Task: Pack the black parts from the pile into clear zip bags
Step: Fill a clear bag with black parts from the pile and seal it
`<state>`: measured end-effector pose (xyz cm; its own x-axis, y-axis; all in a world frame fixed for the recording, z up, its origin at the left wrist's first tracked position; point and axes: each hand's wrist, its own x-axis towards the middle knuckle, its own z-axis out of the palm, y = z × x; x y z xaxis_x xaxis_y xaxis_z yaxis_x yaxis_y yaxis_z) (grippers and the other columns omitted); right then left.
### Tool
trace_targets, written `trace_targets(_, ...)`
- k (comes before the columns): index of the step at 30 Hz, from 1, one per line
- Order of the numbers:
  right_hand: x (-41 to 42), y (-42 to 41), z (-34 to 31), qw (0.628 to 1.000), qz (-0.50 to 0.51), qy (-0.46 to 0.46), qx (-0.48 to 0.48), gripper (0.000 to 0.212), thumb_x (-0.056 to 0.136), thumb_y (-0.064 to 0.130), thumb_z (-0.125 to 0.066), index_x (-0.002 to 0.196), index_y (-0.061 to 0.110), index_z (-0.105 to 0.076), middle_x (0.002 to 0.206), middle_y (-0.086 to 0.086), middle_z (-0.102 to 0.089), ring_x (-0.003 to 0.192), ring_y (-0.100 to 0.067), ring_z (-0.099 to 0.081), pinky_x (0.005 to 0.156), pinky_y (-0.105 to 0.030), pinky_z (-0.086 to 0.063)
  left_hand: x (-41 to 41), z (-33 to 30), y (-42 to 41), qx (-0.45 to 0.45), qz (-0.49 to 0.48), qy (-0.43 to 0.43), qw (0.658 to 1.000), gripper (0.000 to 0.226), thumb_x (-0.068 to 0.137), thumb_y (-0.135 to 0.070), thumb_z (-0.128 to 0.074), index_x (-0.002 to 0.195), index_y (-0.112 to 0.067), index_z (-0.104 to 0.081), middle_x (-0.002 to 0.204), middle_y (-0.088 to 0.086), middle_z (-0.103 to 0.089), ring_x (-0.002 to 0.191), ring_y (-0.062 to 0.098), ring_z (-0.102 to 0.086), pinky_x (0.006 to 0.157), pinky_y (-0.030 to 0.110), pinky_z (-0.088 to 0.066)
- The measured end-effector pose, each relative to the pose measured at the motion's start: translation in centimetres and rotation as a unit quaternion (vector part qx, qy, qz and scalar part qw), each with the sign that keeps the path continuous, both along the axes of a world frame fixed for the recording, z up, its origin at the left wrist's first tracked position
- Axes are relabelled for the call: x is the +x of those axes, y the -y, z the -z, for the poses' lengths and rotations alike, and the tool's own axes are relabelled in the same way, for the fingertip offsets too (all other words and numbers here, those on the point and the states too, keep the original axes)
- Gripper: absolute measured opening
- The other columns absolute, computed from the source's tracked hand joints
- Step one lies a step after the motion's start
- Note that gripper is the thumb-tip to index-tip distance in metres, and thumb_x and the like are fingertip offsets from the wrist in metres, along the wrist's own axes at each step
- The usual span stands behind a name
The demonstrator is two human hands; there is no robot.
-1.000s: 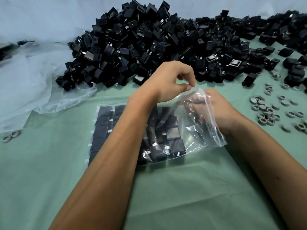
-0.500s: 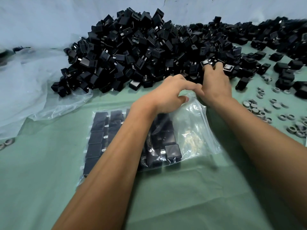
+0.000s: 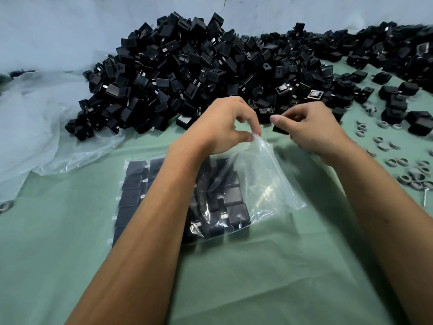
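Fingers of my right hand (image 3: 311, 127) grip one black plastic part (image 3: 280, 129); the clear zip bag (image 3: 264, 174) mouth, pinched up by my left hand (image 3: 222, 125), lies just left and below.

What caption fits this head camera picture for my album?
Left hand pinches the clear zip bag open; right hand brings a black part from the pile.

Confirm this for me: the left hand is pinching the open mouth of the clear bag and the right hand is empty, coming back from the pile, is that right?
Not quite. The head view shows the right hand is not empty: its fingers hold a black part. The rest stands: the left hand pinches the mouth of the clear bag, near the pile.
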<state>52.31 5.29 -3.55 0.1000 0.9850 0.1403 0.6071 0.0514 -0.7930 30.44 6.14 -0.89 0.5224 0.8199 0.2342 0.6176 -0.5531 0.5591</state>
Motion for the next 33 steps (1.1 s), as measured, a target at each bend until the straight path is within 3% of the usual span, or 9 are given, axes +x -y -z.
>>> trace_targets(3,0.2,2.5,-0.3,0.964,-0.207,-0.116,-0.119,0.039,0.081,0.050,-0.075,0.088,0.012,-0.078,0.068,-0.007,-0.067,0.052,-0.011,-0.053,0.041,-0.019,-0.040,0.1,-0.1,0.0,0.007,-0.004,0.016,1.000,0.017,0.082,-0.010,-0.083,0.090,-0.024,-0.081,0.104,-0.003,-0.065,0.096,0.014,-0.064,0.087,0.037,-0.057)
trace_targets(6,-0.2,3.7,0.3,0.937,-0.285,-0.129,-0.156,0.031,0.079,0.040,-0.078,0.095,0.014,-0.077,0.078,-0.007,-0.073,0.054,-0.012,-0.054,0.043,-0.018,-0.040,0.3,0.0,0.1,0.011,-0.007,0.027,1.000,0.016,0.082,-0.007,-0.082,0.090,-0.021,-0.081,0.099,-0.005,-0.065,0.086,0.015,-0.066,0.083,0.036,-0.058)
trace_targets(12,-2.9,3.7,1.7,0.984,-0.176,-0.001,-0.003,0.016,0.084,0.034,-0.085,0.084,0.021,-0.075,0.079,0.002,-0.076,0.073,-0.014,-0.073,0.069,-0.034,-0.057,0.6,0.2,0.1,0.027,0.004,0.036,0.999,0.016,0.082,-0.005,-0.080,0.086,-0.020,-0.080,0.088,-0.006,-0.072,0.077,0.014,-0.065,0.074,0.031,-0.056)
trace_targets(15,-3.3,3.9,1.8,0.985,-0.173,-0.025,-0.010,0.017,0.084,0.032,-0.086,0.088,0.020,-0.075,0.083,-0.002,-0.076,0.077,-0.022,-0.075,0.074,-0.043,-0.060,0.5,0.2,0.0,0.016,-0.002,0.042,0.999,0.016,0.083,-0.006,-0.080,0.091,-0.020,-0.079,0.088,-0.003,-0.073,0.076,0.018,-0.066,0.073,0.030,-0.057)
trace_targets(18,-2.9,3.9,1.3,0.983,-0.178,0.047,0.028,0.020,0.076,0.023,-0.091,0.087,0.027,-0.074,0.085,0.006,-0.073,0.076,-0.008,-0.070,0.070,-0.034,-0.056,-0.3,-0.1,-0.3,-0.024,-0.024,0.038,0.999,0.017,0.083,-0.013,-0.082,0.092,-0.022,-0.071,0.083,-0.006,-0.070,0.070,0.011,-0.062,0.070,0.028,-0.054)
trace_targets(23,-2.7,3.8,1.2,0.981,-0.171,0.092,-0.023,0.018,0.077,0.036,-0.088,0.087,0.027,-0.076,0.084,0.008,-0.076,0.077,-0.007,-0.072,0.077,-0.040,-0.060,-3.5,-0.2,-1.0,-0.126,-0.045,-0.064,0.989,0.014,0.083,-0.020,-0.086,0.077,-0.021,-0.073,0.070,-0.001,-0.057,0.063,0.010,-0.049,0.065,0.028,-0.046)
trace_targets(28,-4.1,4.3,1.8,0.989,-0.136,-0.057,-0.011,0.024,0.082,0.044,-0.077,0.092,0.023,-0.075,0.086,0.000,-0.078,0.076,-0.018,-0.075,0.072,-0.046,-0.062,-4.9,-0.4,-0.9,-0.157,-0.058,-0.101,0.981,0.011,0.078,-0.022,-0.089,0.075,-0.024,-0.078,0.060,-0.016,-0.056,0.060,0.005,-0.052,0.066,0.026,-0.042)
trace_targets(31,-4.7,4.2,2.4,0.992,-0.089,-0.086,-0.019,0.025,0.084,0.040,-0.080,0.095,0.021,-0.068,0.085,-0.004,-0.076,0.066,-0.017,-0.073,0.056,-0.036,-0.058,-5.0,-0.4,-0.8,-0.182,-0.046,-0.113,0.976,0.008,0.078,-0.022,-0.088,0.079,-0.025,-0.080,0.054,-0.029,-0.058,0.055,-0.013,-0.055,0.063,0.016,-0.040)
trace_targets(33,-4.8,4.1,2.5,0.994,-0.070,-0.082,-0.016,0.017,0.088,0.032,-0.080,0.093,0.020,-0.070,0.084,-0.004,-0.076,0.067,-0.020,-0.074,0.064,-0.045,-0.063,-4.9,-0.2,-0.8,-0.190,-0.034,-0.114,0.974,0.007,0.079,-0.022,-0.088,0.079,-0.024,-0.081,0.055,-0.031,-0.059,0.055,-0.017,-0.054,0.065,0.013,-0.038)
